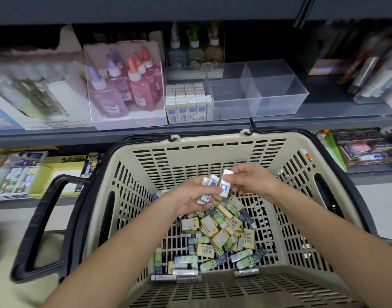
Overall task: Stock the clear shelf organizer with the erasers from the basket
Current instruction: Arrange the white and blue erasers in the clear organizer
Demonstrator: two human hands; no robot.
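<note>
Grey metal store shelving (pixel 124 135) fills the background, its upper tier crowded with stationery that is blurred at the far left of the frame. At lower left, a black carry handle (pixel 41 225) lies folded outward from the basket (pixel 212 152), a beige slotted plastic one that takes up the lower middle. Above it, left of centre, a pale display box holds glitter glue bottles (pixel 124 85) in purple and pink. Just right of that box stands the clear shelf organizer (pixel 279 101), a transparent bin split by dividers; its leftmost compartment is packed with upright rows of stocked erasers (pixel 186 101), white blocks in sleeves with a blue band. The compartments to their right are see-through down to the shelf. Over the middle of the basket, the left hand (pixel 186 196) is curled round a small bunch of erasers (pixel 207 187) of the same white and blue kind, fanned between its fingers. Touching that bunch, the right hand (pixel 252 181) pinches a single eraser (pixel 225 183) upright between thumb and fingertips, its blue label facing the camera. Beneath both hands, loose erasers (pixel 217 236) lie heaped on the basket floor: yellow-sleeved, green and dark blue ones jumbled together.
</note>
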